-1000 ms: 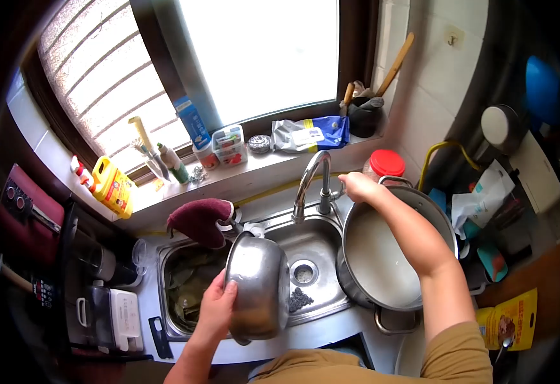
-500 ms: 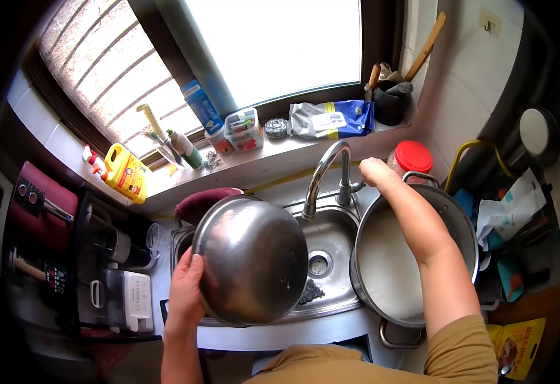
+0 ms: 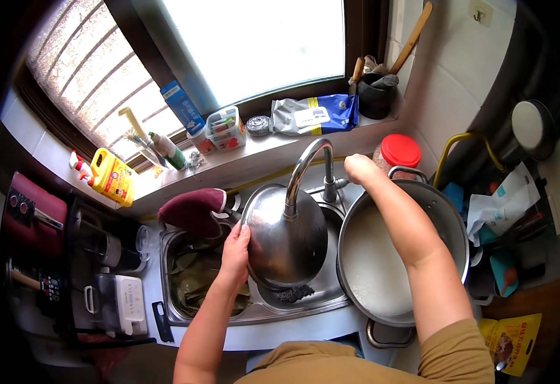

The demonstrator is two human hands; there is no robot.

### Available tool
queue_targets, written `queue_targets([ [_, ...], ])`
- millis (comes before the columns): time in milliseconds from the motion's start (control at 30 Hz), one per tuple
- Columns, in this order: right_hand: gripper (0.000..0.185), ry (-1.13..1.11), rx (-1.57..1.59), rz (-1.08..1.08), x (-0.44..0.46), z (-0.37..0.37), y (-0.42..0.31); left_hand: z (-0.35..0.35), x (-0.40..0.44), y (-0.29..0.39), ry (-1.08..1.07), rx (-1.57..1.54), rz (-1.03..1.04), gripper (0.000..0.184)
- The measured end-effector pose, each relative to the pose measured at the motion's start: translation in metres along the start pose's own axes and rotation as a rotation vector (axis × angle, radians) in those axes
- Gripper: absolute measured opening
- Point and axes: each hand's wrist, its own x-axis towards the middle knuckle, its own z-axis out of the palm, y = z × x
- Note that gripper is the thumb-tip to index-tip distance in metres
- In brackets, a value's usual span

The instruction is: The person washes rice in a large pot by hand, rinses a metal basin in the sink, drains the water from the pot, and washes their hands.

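My left hand (image 3: 234, 253) grips the rim of a large stainless steel bowl (image 3: 286, 253), thumb against its outer side. The bowl is tilted over the right sink basin, its shiny outside toward me; its inside is hidden. The curved faucet (image 3: 312, 150) passes in front of the bowl's upper part. Beside the faucet's base, my right hand (image 3: 360, 170) is closed at the faucet handle (image 3: 340, 184), which its fingers partly hide. Under my right forearm stands a big metal pot (image 3: 449, 214) with whitish contents. A dark scouring pad (image 3: 294, 294) lies below the bowl.
Brownish-green leaves (image 3: 193, 272) fill the left basin. A maroon oven mitt (image 3: 190, 211) lies behind it. A red-lidded jar (image 3: 400, 151) stands behind the pot. The windowsill holds wipes (image 3: 318, 116), a plastic box (image 3: 226, 130) and a yellow bottle (image 3: 113, 178).
My left hand has moved the bowl right, from over the left basin to under the faucet, uncovering the leaves. My right hand stays by the faucet handle. The view has shifted slightly.
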Motion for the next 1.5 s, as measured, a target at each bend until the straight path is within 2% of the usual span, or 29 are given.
queue_targets([
  [233, 0.016, -0.048, -0.03, 0.014, 0.002, 0.002, -0.002, -0.001, 0.008, 0.005, 0.029, -0.032, 0.033, 0.02],
  [467, 0.015, -0.028, -0.041, -0.031, -0.004, -0.002, -0.001, -0.013, 0.018, -0.003, 0.015, -0.05, 0.02, 0.021],
  [633, 0.013, -0.006, -0.044, -0.037, 0.001, 0.005, 0.004, -0.002, 0.017, 0.002, 0.1, -0.09, 0.044, 0.019],
  [733, 0.011, 0.0, -0.03, -0.058, 0.004, 0.005, 0.007, -0.01, 0.015, 0.002, 0.064, -0.065, 0.026, 0.019],
  [833, 0.01, 0.061, 0.015, -0.015, 0.009, 0.007, 0.008, -0.013, 0.006, 0.005, 0.057, -0.059, -0.02, 0.019],
  [900, 0.01, 0.136, 0.141, 0.086, 0.016, 0.008, 0.008, -0.014, 0.0, 0.006, 0.088, -0.039, -0.019, 0.019],
  [967, 0.009, 0.121, 0.153, 0.096, 0.021, 0.009, 0.008, -0.02, -0.006, 0.006, 0.123, -0.018, -0.023, 0.02],
  [1067, 0.008, 0.105, 0.159, 0.111, 0.019, 0.01, 0.009, -0.03, -0.015, 0.004, 0.061, -0.07, -0.011, 0.021],
  [1167, 0.014, 0.09, 0.115, 0.098, 0.011, 0.003, 0.002, -0.031, -0.025, 0.011, 0.08, -0.123, 0.033, 0.022],
  [1267, 0.022, 0.175, 0.196, 0.189, -0.02, -0.023, -0.016, -0.033, -0.035, 0.022, 0.079, -0.183, 0.052, 0.023],
  [1333, 0.028, 0.361, 0.299, 0.086, -0.04, -0.039, -0.025, -0.038, -0.041, 0.03, 0.055, -0.205, 0.023, 0.024],
  [1400, 0.025, 0.409, 0.323, -0.035, -0.073, -0.056, -0.038, -0.042, -0.043, 0.034, 0.066, -0.21, 0.015, 0.023],
  [1467, 0.024, 0.362, 0.293, -0.09, -0.112, -0.071, -0.055, -0.05, -0.043, 0.037, 0.052, -0.268, -0.053, 0.022],
  [1500, 0.022, 0.359, 0.273, -0.137, -0.129, -0.071, -0.061, -0.041, -0.045, 0.042, 0.124, -0.27, -0.074, 0.021],
])
